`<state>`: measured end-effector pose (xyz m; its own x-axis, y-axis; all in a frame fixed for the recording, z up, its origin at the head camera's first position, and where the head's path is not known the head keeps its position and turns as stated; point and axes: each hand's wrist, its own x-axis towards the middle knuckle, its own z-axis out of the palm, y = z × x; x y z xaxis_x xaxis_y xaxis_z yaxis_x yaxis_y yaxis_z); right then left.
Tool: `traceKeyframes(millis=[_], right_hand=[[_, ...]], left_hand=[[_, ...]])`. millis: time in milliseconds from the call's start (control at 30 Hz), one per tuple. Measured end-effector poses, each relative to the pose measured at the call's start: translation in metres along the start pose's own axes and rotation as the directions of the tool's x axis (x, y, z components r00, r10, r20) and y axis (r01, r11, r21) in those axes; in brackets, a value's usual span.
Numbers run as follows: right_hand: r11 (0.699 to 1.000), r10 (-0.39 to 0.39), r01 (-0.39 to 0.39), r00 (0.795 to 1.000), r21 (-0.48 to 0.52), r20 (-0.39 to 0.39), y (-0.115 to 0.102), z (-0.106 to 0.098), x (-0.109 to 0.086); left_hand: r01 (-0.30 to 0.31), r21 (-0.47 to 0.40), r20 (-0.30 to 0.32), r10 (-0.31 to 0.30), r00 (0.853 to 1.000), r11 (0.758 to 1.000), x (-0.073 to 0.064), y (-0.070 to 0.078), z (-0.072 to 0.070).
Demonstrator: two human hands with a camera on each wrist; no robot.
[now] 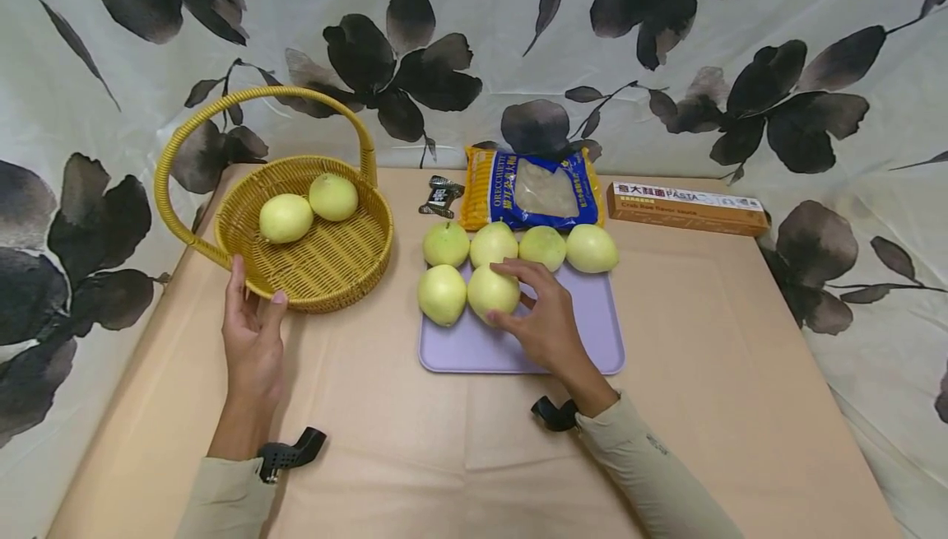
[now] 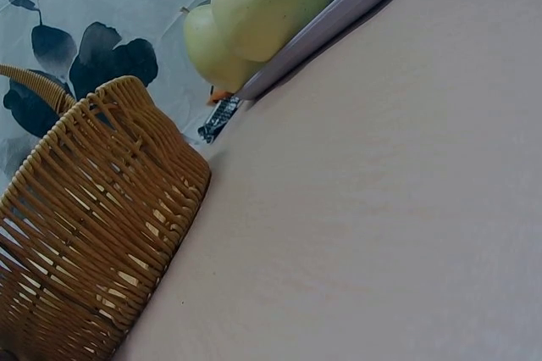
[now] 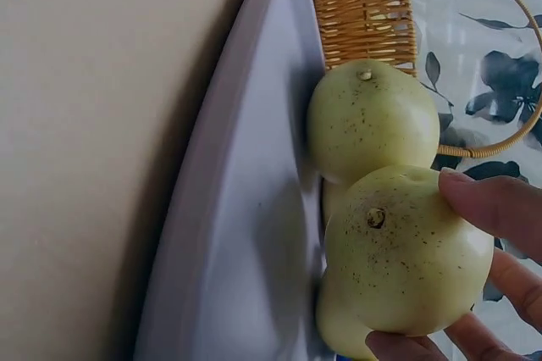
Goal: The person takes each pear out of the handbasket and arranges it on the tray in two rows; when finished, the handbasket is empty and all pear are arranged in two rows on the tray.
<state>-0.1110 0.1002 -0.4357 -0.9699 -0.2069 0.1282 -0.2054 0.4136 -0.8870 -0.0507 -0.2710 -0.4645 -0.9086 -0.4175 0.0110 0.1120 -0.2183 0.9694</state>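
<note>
My right hand (image 1: 544,317) pinches a pale green pear (image 3: 406,251) between thumb and fingers, over the lilac tray (image 1: 518,362). Beside it on the tray's left sits another pear (image 1: 442,295), and a row of several more lines the back, including one at the right end (image 1: 592,248). My left hand (image 1: 253,341) is at the near left side of a yellow wicker basket (image 1: 336,299), fingers straight and fingertips right at its rim. Two pears (image 1: 286,218) lie inside the basket, under its tall arched handle. In the left wrist view the basket wall (image 2: 110,217) shows, but hardly any of the hand.
Behind the tray lie a blue and yellow pasta bag (image 1: 533,189), a small black packet (image 1: 441,197) and, further right, a long orange-brown pasta box (image 1: 689,208). A floral cloth (image 1: 511,45) hangs behind the peach-coloured table (image 1: 726,374).
</note>
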Motion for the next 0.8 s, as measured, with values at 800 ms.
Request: traceKeyframes(millis=[800], right_hand=[[0.979, -0.140, 0.132, 0.989, -0.158, -0.041, -0.036, 0.006, 0.011]], left_hand=[[-0.001, -0.002, -0.007, 0.001, 1.000, 1.000, 0.001, -0.003, 0.000]])
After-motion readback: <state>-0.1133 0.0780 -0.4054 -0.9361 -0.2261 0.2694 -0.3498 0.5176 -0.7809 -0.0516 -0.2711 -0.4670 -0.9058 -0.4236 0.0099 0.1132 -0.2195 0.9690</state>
